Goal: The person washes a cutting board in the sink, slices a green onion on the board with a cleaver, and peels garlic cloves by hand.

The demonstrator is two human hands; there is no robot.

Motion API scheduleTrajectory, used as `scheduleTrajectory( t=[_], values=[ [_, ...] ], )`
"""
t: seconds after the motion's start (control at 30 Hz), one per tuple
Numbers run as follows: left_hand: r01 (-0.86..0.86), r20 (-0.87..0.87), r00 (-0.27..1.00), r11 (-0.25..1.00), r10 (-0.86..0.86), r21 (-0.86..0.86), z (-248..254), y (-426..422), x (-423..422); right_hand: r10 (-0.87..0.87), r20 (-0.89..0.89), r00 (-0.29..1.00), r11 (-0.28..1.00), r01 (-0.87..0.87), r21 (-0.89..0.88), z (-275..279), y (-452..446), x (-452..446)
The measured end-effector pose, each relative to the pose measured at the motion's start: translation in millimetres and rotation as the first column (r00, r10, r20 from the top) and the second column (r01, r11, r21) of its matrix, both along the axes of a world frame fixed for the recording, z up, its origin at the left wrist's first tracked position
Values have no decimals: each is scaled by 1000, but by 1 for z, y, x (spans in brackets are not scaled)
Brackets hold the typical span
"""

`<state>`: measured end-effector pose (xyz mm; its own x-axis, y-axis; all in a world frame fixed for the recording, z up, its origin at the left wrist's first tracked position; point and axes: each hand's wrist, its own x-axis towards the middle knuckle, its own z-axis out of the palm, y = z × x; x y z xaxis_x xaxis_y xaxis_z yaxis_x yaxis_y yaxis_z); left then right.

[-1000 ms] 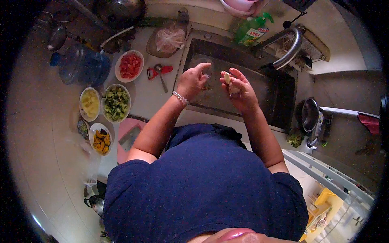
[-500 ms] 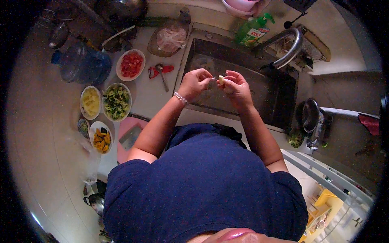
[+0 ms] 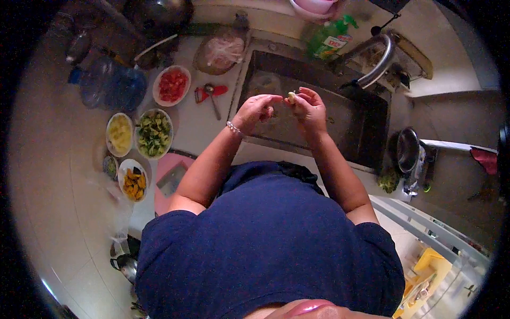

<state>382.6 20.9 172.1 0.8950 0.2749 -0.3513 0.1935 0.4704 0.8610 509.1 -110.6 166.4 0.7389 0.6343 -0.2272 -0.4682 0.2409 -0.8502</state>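
Observation:
Over the sink (image 3: 311,135), my right hand (image 3: 309,109) pinches a small pale garlic clove (image 3: 291,97) between thumb and fingertips. My left hand (image 3: 257,112), with a beaded bracelet (image 3: 234,128) on its wrist, is just left of the clove. Its index finger stretches toward the clove while the other fingers curl in. I see nothing held in the left hand, and a small gap seems to separate its fingertip from the clove. A clear, dim bowl-like shape (image 3: 264,85) lies in the sink behind the left hand.
Left on the counter are bowls of chopped red pieces (image 3: 172,86), green pieces (image 3: 153,134), pale yellow pieces (image 3: 119,134) and orange pieces (image 3: 134,181). A red peeler (image 3: 201,94), a spoon (image 3: 214,103) and a bagged item (image 3: 223,51) lie nearby. The faucet (image 3: 383,61) arches over the sink's right side.
My left hand has drawn slightly away from the clove, and its index finger is now extended instead of pinching. The clove is still in my right hand, raised slightly.

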Motion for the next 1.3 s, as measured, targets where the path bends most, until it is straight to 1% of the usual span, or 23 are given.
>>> scheduleTrajectory(
  t=[0.13, 0.2, 0.23, 0.27, 0.3, 0.37, 0.4, 0.43, 0.5, 0.53, 0.6, 0.63, 0.67, 0.7, 0.77, 0.87, 0.93, 0.97, 1.03, 1.07, 1.13, 1.23, 1.3],
  values=[
    [-23, 23, 999, 953, 32, -301, -7, 3, 2, 95, -55, 994, 990, -89, 105, 13, 1, -7],
    [-42, -7, 999, 915, 43, -401, 5, -2, 5, 126, 66, 990, 986, -118, -122, 16, 4, -12],
    [-1, 22, 1000, 906, 11, -424, -1, -4, 3, 150, 123, 981, 965, -118, -234, 17, 4, -13],
    [39, 51, 999, 894, -18, -446, -13, -4, 0, 188, 298, 936, 960, -111, -258, 12, 3, -13],
    [75, 83, 996, 882, -41, -464, -23, -4, -2, 218, 337, 916, 958, -136, -251, 9, 3, -10],
    [47, 65, 998, 860, -17, -508, -26, -6, -9, 285, 404, 869, 949, -198, -244, 14, 1, -18],
    [37, 63, 998, 848, -4, -528, -28, -8, -14, 303, 350, 886, 943, -225, -245, 16, 1, -23],
    [28, 65, 998, 837, 9, -546, -27, -9, -19, 324, 397, 859, 938, -238, -251, 16, 0, -28],
    [-28, -15, 1000, 898, 24, -439, -24, -13, -23, 363, 487, 794, 929, -268, -257, 16, 0, -34],
    [-61, -59, 997, 922, 41, -382, -24, -16, -26, 401, 478, 781, 912, -293, -286, 15, -2, -39],
    [-99, -58, 995, 942, 85, -321, -31, -23, -32, 498, 458, 737, 864, -375, -337, 10, -1, -47],
    [-134, -62, 991, 948, 121, -288, -34, -25, -38, 480, 454, 751, 874, -366, -319, 9, 1, -50],
    [-203, -81, 979, 923, 187, -326, -32, -26, -45, 465, 445, 765, 882, -360, -303, 9, 1, -51],
    [-227, -31, 973, 916, 230, -330, -39, -28, -55, 453, 433, 780, 889, -357, -288, 9, 2, -51],
    [-317, -80, 948, 933, 308, -169, -58, -25, -83, 420, 267, 867, 872, -304, -383, 9, -1, -48],
    [-482, -200, 838, 860, 508, 168, -102, -18, -153, 356, -80, 931, 870, -361, -337, -26, -13, -29],
    [-696, -305, 618, 685, 724, 216, -110, -22, -208, 265, -354, 897, 888, -370, -273, -38, -25, -18],
    [-762, -298, 452, 538, 841, 360, -110, -25, -236, 279, -373, 885, 889, -384, -248, -38, -29, -17],
    [-715, -246, 282, 374, 927, 590, -157, -31, -306, 295, -410, 863, 893, -401, -203, -39, -40, -16],
    [-517, -331, 171, 371, 928, 771, -124, -35, -321, 299, -419, 857, 879, -419, -228, -42, -42, -12],
    [-307, -278, 29, 274, 960, 912, -160, -44, -376, 301, -395, 868, 884, -409, -226, -44, -43, -11],
    [-127, -271, -57, 262, 961, 957, -158, -60, -401, 358, -324, 875, 877, -435, -205, -49, -34, -10],
    [-137, -238, 43, 242, 970, 961, -180, -61, -417, 400, -288, 870, 874, -456, -165, -47, -28, -11]
  ],
)
